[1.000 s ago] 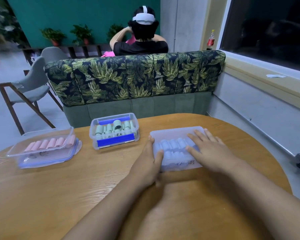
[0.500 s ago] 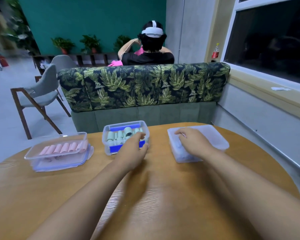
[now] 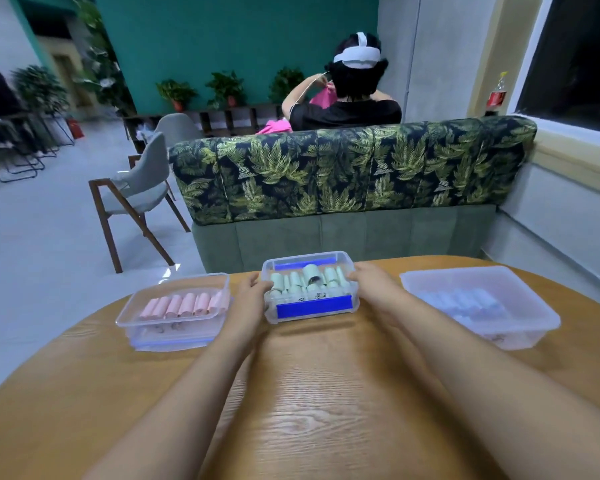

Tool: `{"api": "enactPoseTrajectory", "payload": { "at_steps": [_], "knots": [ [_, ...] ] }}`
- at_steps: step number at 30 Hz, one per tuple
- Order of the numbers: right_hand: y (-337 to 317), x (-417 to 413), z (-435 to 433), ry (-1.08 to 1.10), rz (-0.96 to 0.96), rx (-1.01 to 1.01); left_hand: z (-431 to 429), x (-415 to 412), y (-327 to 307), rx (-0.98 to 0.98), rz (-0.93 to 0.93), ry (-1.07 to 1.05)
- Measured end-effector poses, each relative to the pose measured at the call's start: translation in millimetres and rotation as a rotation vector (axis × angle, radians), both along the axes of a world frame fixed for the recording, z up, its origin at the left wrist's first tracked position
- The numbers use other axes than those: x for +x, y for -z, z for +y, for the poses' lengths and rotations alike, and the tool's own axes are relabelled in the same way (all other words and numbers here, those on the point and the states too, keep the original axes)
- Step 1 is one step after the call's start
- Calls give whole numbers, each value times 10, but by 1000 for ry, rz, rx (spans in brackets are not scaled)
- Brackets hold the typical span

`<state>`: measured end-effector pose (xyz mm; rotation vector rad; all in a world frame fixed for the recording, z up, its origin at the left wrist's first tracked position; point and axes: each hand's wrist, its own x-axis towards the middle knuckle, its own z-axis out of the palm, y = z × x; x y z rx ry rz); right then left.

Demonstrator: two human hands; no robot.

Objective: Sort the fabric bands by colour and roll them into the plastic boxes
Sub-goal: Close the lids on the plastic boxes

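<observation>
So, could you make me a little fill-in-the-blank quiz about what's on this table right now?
The left hand and right hand hold the middle box, whose rolls are pale ____.
The box of pink rolls sits on the middle box's ____ side.
The third box holds fabric coloured pale ____.
Missing words: green; left; blue.

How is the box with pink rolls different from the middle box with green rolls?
The pink box is untouched; the middle box is gripped at its sides by the left hand and right hand. The pink rolls lie in one neat row; the green rolls are jumbled, one standing higher. Both are clear plastic.
</observation>
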<state>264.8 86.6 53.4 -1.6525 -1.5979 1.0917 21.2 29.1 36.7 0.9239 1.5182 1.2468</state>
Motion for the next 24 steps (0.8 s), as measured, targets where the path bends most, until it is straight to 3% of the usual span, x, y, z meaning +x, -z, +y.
{"api": "enactPoseTrajectory", "payload": {
  "at_steps": [4,8,19,24],
  "knots": [
    [19,134,-200,-21,268,-23,-311,97,-184,78,-110,-12],
    [-190,178,-836,-54,381,-53,-832,174,-146,128,-167,-37],
    [104,332,-1707,33,489,-149,-1771,226,281,119,-163,-44],
    [112,400,-1623,55,343,-157,-1667,24,230,1,28,-41]
  ]
}}
